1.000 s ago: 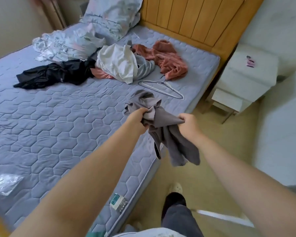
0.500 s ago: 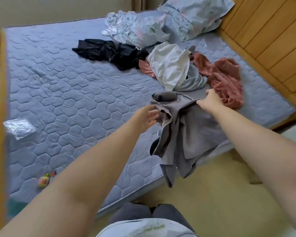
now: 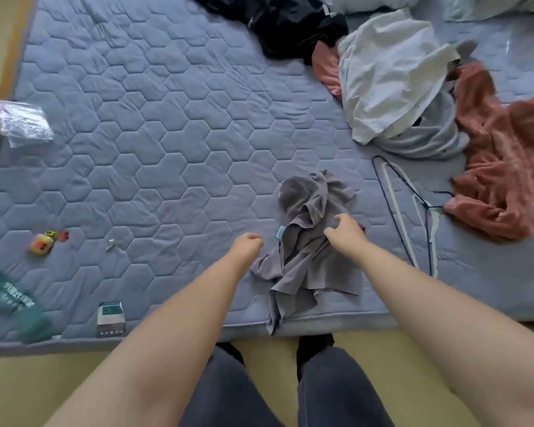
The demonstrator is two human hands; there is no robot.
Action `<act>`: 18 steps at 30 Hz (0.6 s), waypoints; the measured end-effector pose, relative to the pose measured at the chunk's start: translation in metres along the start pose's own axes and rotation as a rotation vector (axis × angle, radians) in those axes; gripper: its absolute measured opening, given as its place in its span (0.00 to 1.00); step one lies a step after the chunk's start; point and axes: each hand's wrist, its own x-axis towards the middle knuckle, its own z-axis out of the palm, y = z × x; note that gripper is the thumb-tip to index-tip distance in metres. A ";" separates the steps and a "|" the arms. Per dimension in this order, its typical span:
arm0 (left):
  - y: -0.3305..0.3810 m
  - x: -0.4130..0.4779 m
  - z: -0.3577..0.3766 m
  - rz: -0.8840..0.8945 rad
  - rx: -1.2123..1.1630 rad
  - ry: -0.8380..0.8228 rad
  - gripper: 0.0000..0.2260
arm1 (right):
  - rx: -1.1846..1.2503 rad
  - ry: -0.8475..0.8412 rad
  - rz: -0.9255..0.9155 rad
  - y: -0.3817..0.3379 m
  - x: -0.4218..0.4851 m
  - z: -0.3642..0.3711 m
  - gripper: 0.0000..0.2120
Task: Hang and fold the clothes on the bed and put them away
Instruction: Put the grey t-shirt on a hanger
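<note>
The grey shirt (image 3: 309, 241) lies crumpled on the bed (image 3: 154, 143), close to the mattress's near edge, with 1 corner drooping over that edge toward the floor. A small pale label shows on its left side.

The right hand (image 3: 344, 231) is over the middle of the grey shirt with its fingers spread and loosely bent, gripping nothing; whether the fingertips touch the cloth I cannot tell. The left hand (image 3: 248, 244) is just left of the grey shirt, apart from its edge, with its fingers curled in on themselves and nothing in them.

Just right of the grey shirt lie 2 thin hangers (image 3: 427, 208), 1 dark and 1 white, overlapping flat on the mattress. Further right of the grey shirt, touching the hangers' far end, is a heap of rust-pink cloth (image 3: 503, 180). Behind and to the right of the grey shirt is a bunched white garment (image 3: 389, 81) lying on top of a pale blue one (image 3: 429, 140), and behind those a black garment (image 3: 290, 26).

Well to the left of the grey shirt, a small coloured toy (image 3: 42, 245) and a tiny white object (image 3: 110, 244) lie on the quilting. Far behind and left of the grey shirt is a clear plastic bag (image 3: 22, 123). At the near left edge of the mattress is a green garment with white lettering (image 3: 10, 303).

Below the grey shirt, the person's dark trouser legs (image 3: 336, 389) stand on a yellowish floor.
</note>
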 end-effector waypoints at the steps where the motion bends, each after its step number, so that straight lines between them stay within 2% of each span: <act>1: -0.010 0.012 0.011 -0.009 0.028 0.031 0.11 | 0.025 -0.038 0.002 0.007 0.011 0.006 0.24; 5: -0.049 0.058 0.049 -0.054 0.179 0.081 0.22 | 0.143 -0.186 0.011 0.037 0.052 0.033 0.25; 7: -0.066 0.075 0.064 -0.090 0.226 0.089 0.27 | 0.267 -0.239 0.088 0.050 0.069 0.043 0.26; 9: -0.080 0.082 0.079 -0.074 0.275 0.134 0.26 | 0.424 -0.308 0.156 0.061 0.085 0.052 0.27; 11: -0.089 0.085 0.096 0.029 0.315 0.148 0.20 | 0.578 -0.352 0.202 0.065 0.098 0.057 0.27; 13: -0.093 0.081 0.114 0.153 0.346 0.061 0.19 | 0.698 -0.322 0.204 0.064 0.113 0.061 0.29; 16: -0.090 0.065 0.136 0.301 0.390 -0.174 0.19 | 0.749 -0.145 0.173 0.050 0.125 0.061 0.44; 17: -0.088 0.059 0.141 0.342 0.409 -0.249 0.18 | 0.721 -0.078 0.158 0.047 0.128 0.061 0.42; 18: -0.085 0.055 0.143 0.367 0.436 -0.317 0.18 | 0.687 -0.027 0.122 0.045 0.131 0.061 0.31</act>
